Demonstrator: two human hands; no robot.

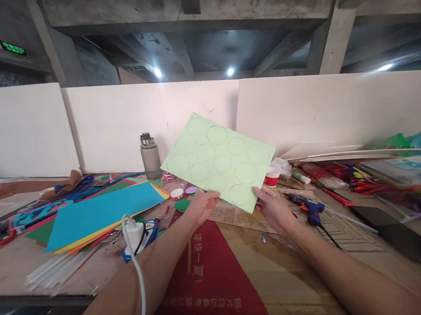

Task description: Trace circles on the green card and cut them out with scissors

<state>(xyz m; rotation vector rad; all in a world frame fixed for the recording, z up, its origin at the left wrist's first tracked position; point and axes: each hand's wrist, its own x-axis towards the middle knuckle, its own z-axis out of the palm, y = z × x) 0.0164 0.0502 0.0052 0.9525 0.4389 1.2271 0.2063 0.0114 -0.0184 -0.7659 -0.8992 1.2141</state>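
A light green sheet of paper (219, 160) with several circles drawn on it is held up, tilted, above the table. My left hand (203, 206) pinches its lower left edge, and my right hand (272, 209) grips its lower right corner. Both hands are closed on the sheet. Under them lies a red triangular flag (211, 272) with printed characters, on brown cardboard (283, 275).
A stack of coloured sheets, blue on top (103, 211), lies at left beside glue sticks (56, 269). A grey bottle (150, 156) stands at the back. A blue glue gun (310, 209), red cup (271, 176), white charger with cable (133, 231) and craft clutter (385, 174) surround the hands.
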